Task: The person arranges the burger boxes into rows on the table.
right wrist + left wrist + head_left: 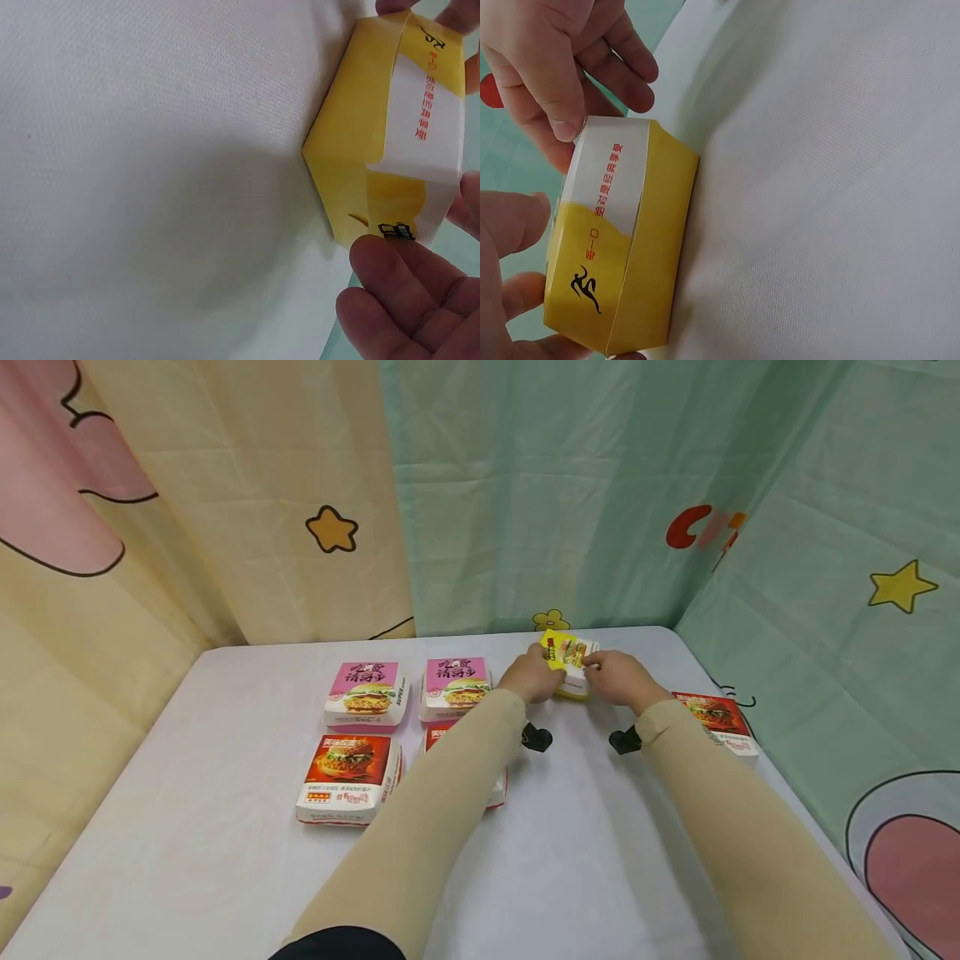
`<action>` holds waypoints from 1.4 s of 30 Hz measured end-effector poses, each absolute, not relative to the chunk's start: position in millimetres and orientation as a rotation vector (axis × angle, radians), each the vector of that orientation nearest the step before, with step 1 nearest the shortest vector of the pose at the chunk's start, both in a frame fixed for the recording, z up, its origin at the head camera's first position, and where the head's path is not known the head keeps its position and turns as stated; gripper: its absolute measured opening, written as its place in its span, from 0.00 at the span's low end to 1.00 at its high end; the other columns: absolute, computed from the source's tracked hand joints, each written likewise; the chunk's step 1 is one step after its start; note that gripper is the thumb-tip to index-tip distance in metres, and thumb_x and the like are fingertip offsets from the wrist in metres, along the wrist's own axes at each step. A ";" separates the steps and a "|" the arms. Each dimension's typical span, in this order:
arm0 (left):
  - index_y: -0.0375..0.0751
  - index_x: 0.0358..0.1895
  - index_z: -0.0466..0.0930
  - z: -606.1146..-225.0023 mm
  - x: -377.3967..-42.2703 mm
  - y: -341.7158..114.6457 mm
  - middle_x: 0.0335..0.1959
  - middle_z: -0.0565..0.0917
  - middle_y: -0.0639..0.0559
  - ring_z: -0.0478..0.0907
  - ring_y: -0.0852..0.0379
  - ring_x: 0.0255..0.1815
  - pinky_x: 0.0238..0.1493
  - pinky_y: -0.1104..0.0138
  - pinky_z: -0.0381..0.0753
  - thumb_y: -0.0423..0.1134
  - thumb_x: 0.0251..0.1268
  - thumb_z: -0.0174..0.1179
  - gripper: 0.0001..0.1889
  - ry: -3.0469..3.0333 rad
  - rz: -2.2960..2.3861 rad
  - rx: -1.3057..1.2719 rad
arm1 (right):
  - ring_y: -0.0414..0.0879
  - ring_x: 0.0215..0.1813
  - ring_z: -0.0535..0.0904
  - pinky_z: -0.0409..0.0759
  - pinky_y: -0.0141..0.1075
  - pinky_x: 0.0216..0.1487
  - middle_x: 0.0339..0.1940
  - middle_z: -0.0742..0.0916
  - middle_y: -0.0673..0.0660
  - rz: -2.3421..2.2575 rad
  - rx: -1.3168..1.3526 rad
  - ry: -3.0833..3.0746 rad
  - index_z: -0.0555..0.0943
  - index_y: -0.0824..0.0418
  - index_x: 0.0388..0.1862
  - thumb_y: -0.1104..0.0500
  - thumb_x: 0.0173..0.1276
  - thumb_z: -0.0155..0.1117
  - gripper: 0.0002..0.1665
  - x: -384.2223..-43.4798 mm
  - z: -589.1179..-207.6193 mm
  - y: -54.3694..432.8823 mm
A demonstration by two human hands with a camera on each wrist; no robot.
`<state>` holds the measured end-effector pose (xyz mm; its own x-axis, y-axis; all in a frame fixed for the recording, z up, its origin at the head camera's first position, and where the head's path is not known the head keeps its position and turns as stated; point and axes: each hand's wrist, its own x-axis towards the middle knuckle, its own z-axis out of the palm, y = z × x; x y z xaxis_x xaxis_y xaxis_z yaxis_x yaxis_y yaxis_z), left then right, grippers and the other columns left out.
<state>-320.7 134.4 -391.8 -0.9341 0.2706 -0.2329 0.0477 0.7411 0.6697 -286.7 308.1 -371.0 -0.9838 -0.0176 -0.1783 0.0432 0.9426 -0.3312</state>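
Note:
Near the table's back edge stands a yellow and white burger box, its lid closed. My left hand holds its left end, fingers curled at the side and thumb over the top. At the opposite end my right hand grips the box, thumb on the lid edge and fingertips at the side wall. In the left wrist view the front of the box shows red lettering and a black running figure. The right wrist view shows the box low over the white cloth, my right fingertips at its end.
Two pink-topped burger boxes stand left of my hands. In front of them are two red-topped boxes, one partly behind my left sleeve. Another red-topped box sits at the right edge, partly hidden by my right sleeve. Curtains surround the table.

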 end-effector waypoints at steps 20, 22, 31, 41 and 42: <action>0.50 0.75 0.66 -391.2 -315.6 134.6 0.63 0.81 0.46 0.79 0.51 0.52 0.56 0.58 0.83 0.52 0.75 0.62 0.30 2.653 1.127 0.106 | 0.68 0.85 0.56 0.57 0.63 0.83 0.85 0.60 0.72 -0.609 0.147 2.871 0.58 0.64 0.85 0.50 0.82 0.53 0.40 -285.7 -373.3 307.2; 0.49 0.73 0.68 -392.6 -317.0 134.6 0.63 0.81 0.45 0.79 0.51 0.53 0.58 0.57 0.83 0.52 0.75 0.62 0.29 2.668 1.118 0.117 | 0.68 0.86 0.53 0.55 0.62 0.84 0.86 0.58 0.72 -0.584 0.139 2.843 0.56 0.64 0.86 0.49 0.84 0.49 0.39 -287.5 -374.2 306.7; 0.48 0.71 0.68 -391.1 -318.2 133.7 0.60 0.80 0.44 0.80 0.50 0.56 0.60 0.56 0.82 0.59 0.73 0.64 0.32 2.729 1.064 0.121 | 0.67 0.82 0.63 0.62 0.61 0.82 0.81 0.70 0.70 -0.526 0.043 2.882 0.66 0.65 0.81 0.52 0.83 0.46 0.33 -282.2 -372.6 306.0; 0.47 0.75 0.65 -387.6 -319.0 130.6 0.63 0.81 0.43 0.80 0.49 0.57 0.63 0.56 0.81 0.51 0.70 0.69 0.36 2.646 1.131 0.125 | 0.67 0.87 0.50 0.51 0.61 0.85 0.86 0.56 0.72 -0.708 0.056 2.858 0.55 0.67 0.85 0.58 0.82 0.47 0.37 -283.8 -374.1 305.2; 0.47 0.76 0.64 -387.6 -318.8 130.4 0.65 0.81 0.42 0.80 0.49 0.57 0.64 0.56 0.80 0.51 0.70 0.68 0.36 2.643 1.131 0.131 | 0.67 0.87 0.50 0.51 0.61 0.85 0.86 0.56 0.72 -0.706 0.052 2.854 0.55 0.67 0.86 0.58 0.82 0.47 0.37 -284.1 -375.3 305.6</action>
<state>-318.8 130.4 -387.6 -0.9614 0.1848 -0.2040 -0.0200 0.6922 0.7214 -284.1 305.6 -375.3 -0.9793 -0.0138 -0.2019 0.0820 0.8852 -0.4580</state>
